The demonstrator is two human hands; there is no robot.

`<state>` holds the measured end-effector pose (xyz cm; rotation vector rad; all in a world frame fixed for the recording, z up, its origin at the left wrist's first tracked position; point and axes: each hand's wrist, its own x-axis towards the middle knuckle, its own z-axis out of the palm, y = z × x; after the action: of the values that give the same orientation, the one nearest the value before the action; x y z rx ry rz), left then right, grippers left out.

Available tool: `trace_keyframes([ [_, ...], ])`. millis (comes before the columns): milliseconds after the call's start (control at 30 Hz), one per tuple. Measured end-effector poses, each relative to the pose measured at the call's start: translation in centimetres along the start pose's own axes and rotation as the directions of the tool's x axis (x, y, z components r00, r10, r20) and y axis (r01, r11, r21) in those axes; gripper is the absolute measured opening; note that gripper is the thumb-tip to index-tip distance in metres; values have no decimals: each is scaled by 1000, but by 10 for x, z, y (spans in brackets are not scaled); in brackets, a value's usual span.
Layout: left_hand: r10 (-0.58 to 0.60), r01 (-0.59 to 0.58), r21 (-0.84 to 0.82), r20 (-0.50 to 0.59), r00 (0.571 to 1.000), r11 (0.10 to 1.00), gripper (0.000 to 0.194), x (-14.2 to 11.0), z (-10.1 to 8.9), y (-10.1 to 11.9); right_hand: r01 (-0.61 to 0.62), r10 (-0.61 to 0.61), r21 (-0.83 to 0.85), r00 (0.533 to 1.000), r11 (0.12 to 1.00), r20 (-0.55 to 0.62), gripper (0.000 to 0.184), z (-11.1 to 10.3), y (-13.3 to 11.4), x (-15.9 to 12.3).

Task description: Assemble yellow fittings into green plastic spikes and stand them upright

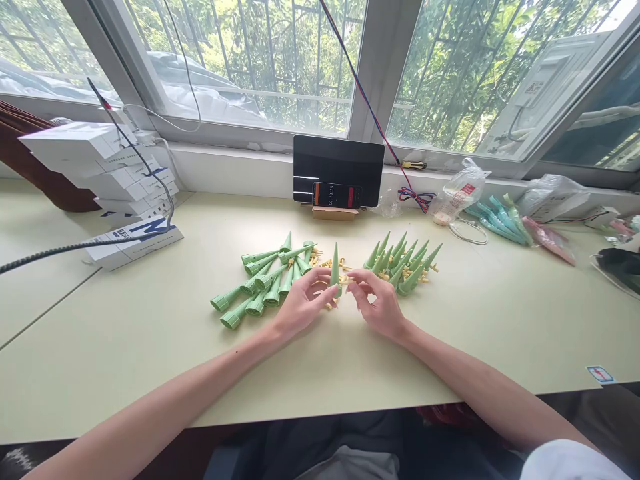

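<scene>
- A pale yellow-green desk (310, 373) spans the frame.
- Left of centre lies a pile of green cones (264, 281), most with their open ends toward the lower left.
- At the centre, small yellow pieces (343, 263) are scattered.
- Right of centre, more green cones stand tilted in a cluster, yellow bits among them.
- Upper left: white boxes (133, 243).
- Upper right: teal plastic packets (500, 220).
- Lower right: a small sticker (600, 374).

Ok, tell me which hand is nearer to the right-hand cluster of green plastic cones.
Right. The right hand is at the near left side of that cluster of green plastic cones; the left hand is farther left, holding a separate green cone.
</scene>
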<state>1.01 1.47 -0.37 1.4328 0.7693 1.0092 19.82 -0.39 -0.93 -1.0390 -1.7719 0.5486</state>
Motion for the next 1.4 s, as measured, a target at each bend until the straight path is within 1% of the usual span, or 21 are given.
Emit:
trace_keyframes([
  [367,43,-43,18,-1,999,999,31,0,2,-1,45,-44,25,999,999,-26,16,1,-1,1],
  [533,56,-56,11,17,998,998,30,0,1,-4,37,-37,17,999,999,-33,16,1,0,1],
  [833,47,-47,5,14,999,999,31,0,0,-5,14,-14,17,1000,1000,-23,16,1,-1,2],
  [1133,52,-52,18,35,998,998,34,-2,1,-1,-4,4,21,1000,1000,-17,15,1,2,2],
  [1400,59,-60,34,33,998,998,34,-2,-1,-5,9,-9,0,1000,1000,-16,17,2,5,2],
])
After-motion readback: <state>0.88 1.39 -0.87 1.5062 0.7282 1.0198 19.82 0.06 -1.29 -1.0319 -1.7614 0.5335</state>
